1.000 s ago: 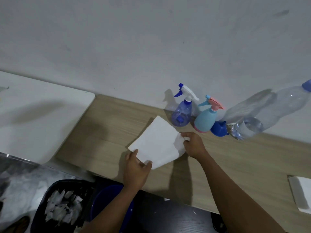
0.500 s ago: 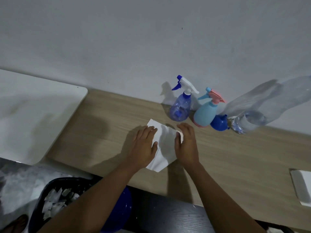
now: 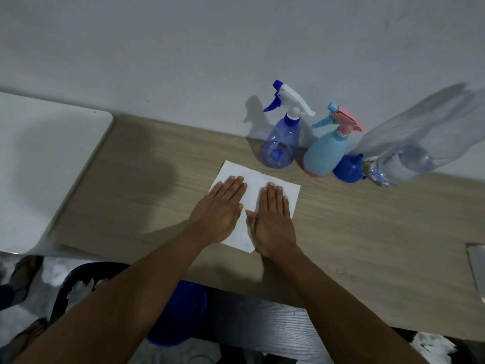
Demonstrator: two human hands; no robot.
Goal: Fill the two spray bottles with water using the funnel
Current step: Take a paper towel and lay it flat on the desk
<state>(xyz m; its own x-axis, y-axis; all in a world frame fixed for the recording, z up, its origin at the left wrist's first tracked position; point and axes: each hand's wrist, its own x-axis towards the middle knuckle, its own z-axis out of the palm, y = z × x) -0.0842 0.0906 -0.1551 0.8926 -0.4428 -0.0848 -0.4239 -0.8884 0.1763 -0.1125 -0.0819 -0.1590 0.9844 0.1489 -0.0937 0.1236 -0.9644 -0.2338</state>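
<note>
Spray bottles: two units stand upright at the back of the counter point(image 3: 367, 232), against the wall.
- Clear bottle point(image 3: 279, 148): translucent blue body, white trigger head with blue nozzle and lever. A blue tube end is visible inside at the base. The water level cannot be told.
- Pale bottle point(image 3: 325, 153): opaque light blue body with a pink base ring, pink trigger head and light blue lever. It stands just beside the clear bottle, on its right.

Funnel point(image 3: 347, 170): dark blue, spout uppermost, between the pale bottle and the water bottle point(image 3: 409, 151). The water bottle is clear plastic and blurred.

Hands: left hand point(image 3: 223, 211) and right hand point(image 3: 273, 222) lie flat, palms down, fingers straight and together. They press side by side on a white sheet point(image 3: 258, 185), in front of the spray bottles. Neither hand grips anything.

Edges and room: 
- The sheet's far edge lies near the clear bottle's base, not touching it.
- Bare counter extends left of the sheet to a white panel point(image 3: 39, 166), and right to a white item point(image 3: 477, 269) at the frame edge.
- The near counter edge runs under both forearms. Below it sit a blue bowl point(image 3: 181, 313) and a black basket point(image 3: 76, 285).
</note>
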